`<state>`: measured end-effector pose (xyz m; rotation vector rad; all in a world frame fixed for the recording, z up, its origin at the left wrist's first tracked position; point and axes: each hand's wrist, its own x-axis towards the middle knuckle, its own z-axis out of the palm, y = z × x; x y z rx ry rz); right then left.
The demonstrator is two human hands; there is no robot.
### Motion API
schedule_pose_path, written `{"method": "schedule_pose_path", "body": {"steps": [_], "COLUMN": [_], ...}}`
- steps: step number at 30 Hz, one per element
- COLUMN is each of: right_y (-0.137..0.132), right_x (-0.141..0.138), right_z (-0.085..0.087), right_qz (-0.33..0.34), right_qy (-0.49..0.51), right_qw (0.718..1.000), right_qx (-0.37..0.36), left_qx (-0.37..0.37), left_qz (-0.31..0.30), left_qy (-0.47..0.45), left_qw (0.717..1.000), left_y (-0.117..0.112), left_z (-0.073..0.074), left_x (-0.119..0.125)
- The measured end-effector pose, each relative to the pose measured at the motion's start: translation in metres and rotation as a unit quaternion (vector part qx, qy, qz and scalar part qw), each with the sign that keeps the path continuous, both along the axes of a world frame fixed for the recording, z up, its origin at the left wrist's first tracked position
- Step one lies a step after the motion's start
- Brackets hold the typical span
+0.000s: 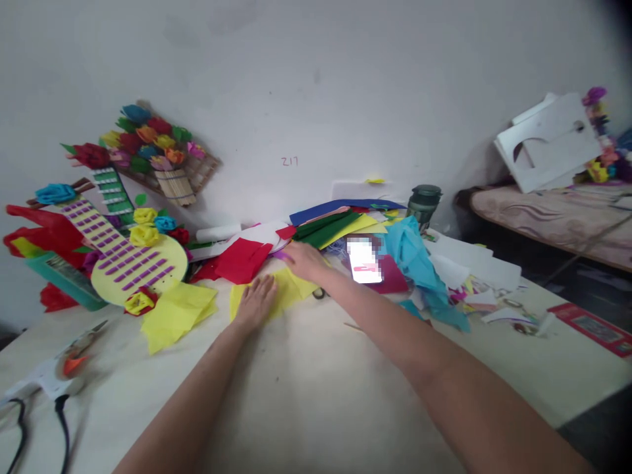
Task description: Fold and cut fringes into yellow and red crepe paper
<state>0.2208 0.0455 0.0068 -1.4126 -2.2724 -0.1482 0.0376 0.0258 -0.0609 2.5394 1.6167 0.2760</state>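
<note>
217 on wall above yellow paper

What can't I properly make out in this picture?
In the head view:
Yellow sheet: partly hidden under the left hand.
Right hand: too small and blurred to tell whether it grips anything.
Phone: pixelated blocks and glare hide screen details.
Black cables: cut off by the bottom edge.

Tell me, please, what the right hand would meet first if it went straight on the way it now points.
The right hand would probably meet the small purple piece just ahead of it, with the red sheet beyond; depth there is hard to judge.
</note>
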Motion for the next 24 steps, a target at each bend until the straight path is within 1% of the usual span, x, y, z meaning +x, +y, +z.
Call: {"method": "schedule_pose_path", "body": {"steps": [1, 2, 3, 5, 7, 8, 10, 13, 16, 18, 21, 24], "right_y": [0.008, 0.017, 0.027, 0.045, 0.062, 0.068, 0.076, 0.08, 0.079, 0.078, 0.078, 0.078], "right_x": [0.012, 0.024, 0.035, 0.055, 0.071, 0.078, 0.087, 0.092, 0.093, 0.094, 0.101, 0.111], "right_z": [0.005, 0.01, 0.013, 0.019, 0.023, 0.023, 0.022, 0.012, 0.0, -0.006, -0.006, -0.001], "right_qz": [-0.039, -0.069, -0.101, -0.142, -0.156, -0.157, -0.158, -0.164, -0.162, -0.152, -0.133, -0.093], "right_qy": [0.009, 0.012, 0.011, -0.005, -0.042, -0.064, -0.105, -0.135, -0.144, -0.147, -0.142, -0.143], "right_qw": [0.999, 0.997, 0.993, 0.987, 0.984, 0.984, 0.982, 0.974, 0.972, 0.972, 0.974, 0.975], "right_qx": [0.025, 0.041, 0.055, 0.073, 0.069, 0.058, 0.001, -0.078, -0.094, -0.1, -0.119, -0.143], "left_qx": [0.007, 0.018, 0.029, 0.031, 0.034, 0.036, 0.041, 0.042, 0.033, 0.017, 0.007, 0.001], "left_qz": [0.014, 0.041, 0.054, 0.054, 0.05, 0.05, 0.053, 0.059, 0.062, 0.068, 0.07, 0.048], "left_qy": [0.034, 0.048, 0.053, 0.061, 0.065, 0.068, 0.077, 0.09, 0.092, 0.086, 0.066, 0.033], "left_qw": [0.999, 0.998, 0.997, 0.996, 0.996, 0.996, 0.995, 0.993, 0.993, 0.994, 0.995, 0.998], "left_y": [-0.004, -0.007, -0.01, -0.013, -0.014, -0.014, -0.014, -0.015, -0.015, -0.012, -0.004, 0.001], "left_z": [0.001, 0.002, 0.003, 0.005, 0.006, 0.007, 0.008, 0.01, 0.01, 0.01, 0.014, 0.028], "left_x": [0.004, 0.008, 0.012, 0.016, 0.018, 0.018, 0.019, 0.019, 0.019, 0.018, 0.021, 0.035]}}
